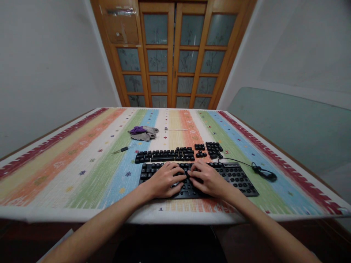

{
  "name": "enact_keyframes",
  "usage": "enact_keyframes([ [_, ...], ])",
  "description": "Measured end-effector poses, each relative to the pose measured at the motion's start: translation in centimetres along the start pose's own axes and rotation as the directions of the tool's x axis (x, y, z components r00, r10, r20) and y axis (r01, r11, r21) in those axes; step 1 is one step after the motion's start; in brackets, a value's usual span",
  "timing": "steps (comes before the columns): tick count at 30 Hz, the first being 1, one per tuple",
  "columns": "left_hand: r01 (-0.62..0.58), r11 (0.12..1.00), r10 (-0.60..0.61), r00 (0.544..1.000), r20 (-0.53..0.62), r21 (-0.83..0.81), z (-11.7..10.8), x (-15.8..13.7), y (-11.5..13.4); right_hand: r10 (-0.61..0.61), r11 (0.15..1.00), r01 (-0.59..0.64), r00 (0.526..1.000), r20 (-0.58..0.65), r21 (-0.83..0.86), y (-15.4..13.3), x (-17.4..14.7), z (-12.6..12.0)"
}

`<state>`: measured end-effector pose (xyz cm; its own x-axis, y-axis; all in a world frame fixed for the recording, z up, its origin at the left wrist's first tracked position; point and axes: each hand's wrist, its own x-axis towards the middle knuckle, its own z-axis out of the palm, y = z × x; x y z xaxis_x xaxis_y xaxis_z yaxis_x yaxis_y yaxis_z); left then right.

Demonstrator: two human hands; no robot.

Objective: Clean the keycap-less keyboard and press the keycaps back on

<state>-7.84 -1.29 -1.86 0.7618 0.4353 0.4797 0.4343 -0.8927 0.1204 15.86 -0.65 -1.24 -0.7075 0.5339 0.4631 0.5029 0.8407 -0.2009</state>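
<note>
A black computer keyboard (242,182) lies near the table's front edge; its right part shows bare key posts without caps, while caps sit on its upper left. My left hand (166,179) rests over the middle of it, palm down, fingers apart. Close beside it, my right hand (207,179) reaches in from the right, fingers bent and apart, tips on the keys near the centre. Whatever lies under the fingertips is hidden. Loose black keycaps (164,155) stand in rows just behind the keyboard, with a separate number-pad group (214,149) at the right.
A grey and purple cloth (144,133) lies on the striped tablecloth (90,164). Left of the keycaps is a small tool with a black part (124,149). A thin rod (177,129) lies farther back. The bundled cable (264,172) sits at the right.
</note>
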Motion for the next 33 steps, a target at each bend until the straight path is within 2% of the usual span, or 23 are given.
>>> enact_keyframes([
  [7,0.009,1.0,-0.009,0.999,0.031,0.01,0.0,0.2,0.1,0.093,0.995,-0.09,0.994,-0.056,0.048,-0.4,-0.1,0.4],
  [16,0.02,0.997,-0.023,0.999,0.044,0.079,0.2,0.5,0.3,0.08,0.996,-0.076,0.994,-0.07,0.052,-0.3,0.1,0.9],
  [28,0.001,0.995,-0.006,0.998,0.055,0.096,0.4,0.6,0.3,0.08,0.996,-0.081,0.997,-0.019,-0.043,-0.7,-0.1,0.8],
  [33,-0.008,0.997,0.004,0.998,0.066,0.074,0.2,0.2,0.2,0.083,0.996,-0.083,0.996,0.029,-0.019,0.6,1.7,-0.4],
])
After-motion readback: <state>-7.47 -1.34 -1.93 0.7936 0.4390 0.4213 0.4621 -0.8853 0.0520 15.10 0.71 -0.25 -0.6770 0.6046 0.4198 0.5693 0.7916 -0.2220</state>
